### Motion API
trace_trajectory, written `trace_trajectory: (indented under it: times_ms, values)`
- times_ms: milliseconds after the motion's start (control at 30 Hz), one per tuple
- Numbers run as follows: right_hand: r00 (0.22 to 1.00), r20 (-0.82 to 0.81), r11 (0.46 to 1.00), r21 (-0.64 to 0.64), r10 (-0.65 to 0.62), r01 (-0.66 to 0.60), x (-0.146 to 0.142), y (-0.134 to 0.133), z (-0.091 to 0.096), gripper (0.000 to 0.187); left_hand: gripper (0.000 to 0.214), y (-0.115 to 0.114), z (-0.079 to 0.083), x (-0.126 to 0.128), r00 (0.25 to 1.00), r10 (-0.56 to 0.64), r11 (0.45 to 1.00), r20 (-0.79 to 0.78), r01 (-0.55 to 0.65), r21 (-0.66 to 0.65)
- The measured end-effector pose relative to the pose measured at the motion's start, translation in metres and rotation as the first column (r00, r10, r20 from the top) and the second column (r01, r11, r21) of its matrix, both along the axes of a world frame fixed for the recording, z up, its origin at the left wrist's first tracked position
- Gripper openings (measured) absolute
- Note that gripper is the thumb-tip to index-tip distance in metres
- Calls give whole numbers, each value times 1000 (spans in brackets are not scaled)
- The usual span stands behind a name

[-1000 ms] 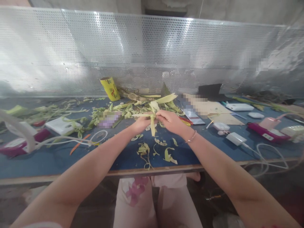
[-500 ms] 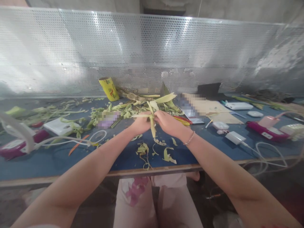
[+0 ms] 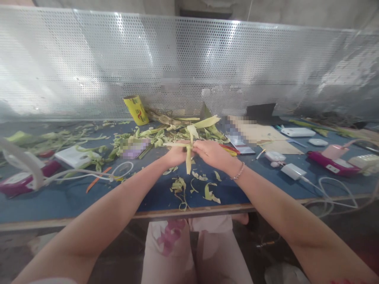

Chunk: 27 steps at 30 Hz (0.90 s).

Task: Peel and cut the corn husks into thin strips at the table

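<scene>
Crossed pale green leaf strips [image 3: 188, 163] are pinched between my two hands above the middle of the table. My left hand [image 3: 178, 154] is closed on their left side, and one strip sticks out leftward over its fingers. My right hand [image 3: 209, 153], with a bracelet at the wrist, pinches the strips from the right. One end hangs down between the hands and another points up. My fingertips partly hide where the strips cross. Curled leaf scraps [image 3: 211, 193] lie on the blue table in front of the hands.
Behind my hands is a heap of leaf pieces [image 3: 162, 136] near a yellow tube [image 3: 136, 110]. Red-and-yellow-handled tools [image 3: 229, 150] lie at the right beside a phone [image 3: 241, 146]. Power strips [image 3: 333, 163] and cables flank both sides. A perforated metal panel [image 3: 189, 59] stands behind.
My right hand has shifted slightly right and down. The upper strip end that stood up beside the fingers has moved, and the hanging end has swung a little left.
</scene>
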State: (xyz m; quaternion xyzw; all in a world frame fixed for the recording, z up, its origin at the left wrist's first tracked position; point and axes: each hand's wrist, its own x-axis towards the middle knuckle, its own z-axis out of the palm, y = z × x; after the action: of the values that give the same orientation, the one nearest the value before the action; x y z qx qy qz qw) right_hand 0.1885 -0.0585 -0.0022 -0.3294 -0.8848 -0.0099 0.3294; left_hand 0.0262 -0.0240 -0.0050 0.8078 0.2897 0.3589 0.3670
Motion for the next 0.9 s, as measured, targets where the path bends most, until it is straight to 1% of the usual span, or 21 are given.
trace_trajectory:
  times_ms: [133, 467, 533, 633, 767, 900]
  values:
    - [999, -50, 999, -33, -9, 8, -1, -2, 1, 23, 18, 0, -1, 0, 999, -2, 1000, 36, 3, -25]
    - [989, -150, 997, -70, 3, -14, -2, -2, 2, 23, 15, 2, -4, -2, 998, -33, 998, 60, 36, -44]
    - [984, -180, 995, -100, -15, -3, -3, -1, 2, 23, 15, 3, -4, -2, 997, -25, 998, 77, 30, -62]
    - [972, -231, 984, -179, -50, 8, -3, 1, 2, 20, 16, 5, -5, -1, 994, -21, 996, 104, 30, -90]
    - [953, -301, 957, -287, -43, -48, 2, 5, 2, 15, 18, 7, -5, -3, 994, 4, 994, 107, 8, -111]
    - [946, -322, 947, -314, -35, -72, 5, 5, 2, 14, 21, 6, -5, -4, 996, 18, 997, 83, -12, -80]
